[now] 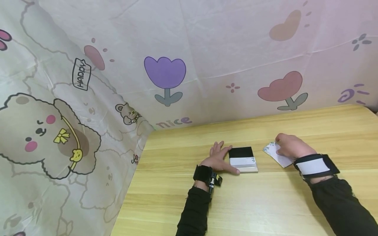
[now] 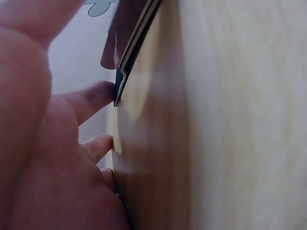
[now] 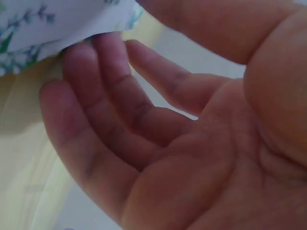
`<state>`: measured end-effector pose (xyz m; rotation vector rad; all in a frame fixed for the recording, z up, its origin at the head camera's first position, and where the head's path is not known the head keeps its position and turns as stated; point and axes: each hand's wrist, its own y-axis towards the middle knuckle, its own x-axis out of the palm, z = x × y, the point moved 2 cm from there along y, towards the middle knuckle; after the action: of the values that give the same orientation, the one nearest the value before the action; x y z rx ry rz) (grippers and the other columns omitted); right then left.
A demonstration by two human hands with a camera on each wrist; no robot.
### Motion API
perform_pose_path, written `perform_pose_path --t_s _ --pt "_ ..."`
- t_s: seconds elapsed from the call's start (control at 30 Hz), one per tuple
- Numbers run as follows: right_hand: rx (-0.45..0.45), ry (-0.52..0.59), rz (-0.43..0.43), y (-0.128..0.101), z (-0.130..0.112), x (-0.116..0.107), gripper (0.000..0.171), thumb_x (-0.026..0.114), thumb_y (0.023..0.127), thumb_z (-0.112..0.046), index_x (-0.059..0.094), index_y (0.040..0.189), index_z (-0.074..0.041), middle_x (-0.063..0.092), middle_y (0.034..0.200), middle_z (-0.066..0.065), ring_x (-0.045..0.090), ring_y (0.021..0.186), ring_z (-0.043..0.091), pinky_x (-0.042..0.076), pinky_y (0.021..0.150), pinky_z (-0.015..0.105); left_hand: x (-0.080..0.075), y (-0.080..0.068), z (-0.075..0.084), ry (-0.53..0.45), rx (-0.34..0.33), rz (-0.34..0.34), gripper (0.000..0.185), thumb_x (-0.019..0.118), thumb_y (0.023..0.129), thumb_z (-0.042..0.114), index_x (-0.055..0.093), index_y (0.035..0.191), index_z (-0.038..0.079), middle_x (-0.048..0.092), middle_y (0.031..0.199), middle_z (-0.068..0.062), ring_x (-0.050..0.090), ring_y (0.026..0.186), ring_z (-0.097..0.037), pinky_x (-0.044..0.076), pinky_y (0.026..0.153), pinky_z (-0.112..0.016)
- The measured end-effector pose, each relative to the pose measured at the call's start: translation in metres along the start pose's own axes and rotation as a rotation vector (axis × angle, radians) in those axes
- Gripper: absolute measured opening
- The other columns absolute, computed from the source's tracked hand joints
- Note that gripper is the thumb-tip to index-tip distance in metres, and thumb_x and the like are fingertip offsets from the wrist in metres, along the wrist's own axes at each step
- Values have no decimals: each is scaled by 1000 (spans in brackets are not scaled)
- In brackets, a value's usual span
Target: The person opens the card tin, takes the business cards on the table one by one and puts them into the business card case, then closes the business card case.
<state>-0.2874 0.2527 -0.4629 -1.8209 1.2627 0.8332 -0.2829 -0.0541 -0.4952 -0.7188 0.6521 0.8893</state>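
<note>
A flat card case (image 1: 248, 170) lies open on the table, its black lid (image 1: 240, 152) folded back and a white card (image 1: 240, 161) with a leaf print inside. My left hand (image 1: 217, 160) is spread at the case's left side, thumb along the near edge and index finger at the far corner. In the left wrist view, a fingertip touches the edge of the case (image 2: 125, 67). To the right, my right hand (image 1: 295, 146) pinches a white card (image 1: 283, 160) printed with green-blue leaves. The right wrist view shows that card (image 3: 67, 21) between thumb and fingertips; whether it is several cards I cannot tell.
The light wooden table (image 1: 165, 196) carries the case. Behind it hangs a pale cloth (image 1: 212, 42) with printed flowers, and on the left another cloth (image 1: 62, 206) with a cartoon bear. Black straps (image 1: 202, 173) sit on both wrists.
</note>
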Motion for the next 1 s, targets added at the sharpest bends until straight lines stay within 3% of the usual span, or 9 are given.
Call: perform_pose_path --t_s 0.37,0.67,1.0 --pt "50 78 42 -4 -3 -5 45 69 95 -2 50 125 25 57 111 41 58 81 39 52 55 35 1 -1 0 -2 -3 1 113 94 70 48 31 163 36 0 174 5 -14 158 -22 6 125 -61" --pt "32 67 179 -4 -4 -11 45 69 94 -1 51 124 27 55 117 47 64 85 43 56 63 42 2 0 -1 -1 -5 4 113 94 70 49 31 163 37 -1 174 6 -14 158 -21 7 125 -62" --pt "49 159 237 -2 -5 -12 42 60 104 -19 56 119 21 64 96 32 63 68 29 52 51 35 0 -1 0 -10 -3 2 113 94 70 48 31 163 37 -1 174 5 -14 158 -22 6 125 -62"
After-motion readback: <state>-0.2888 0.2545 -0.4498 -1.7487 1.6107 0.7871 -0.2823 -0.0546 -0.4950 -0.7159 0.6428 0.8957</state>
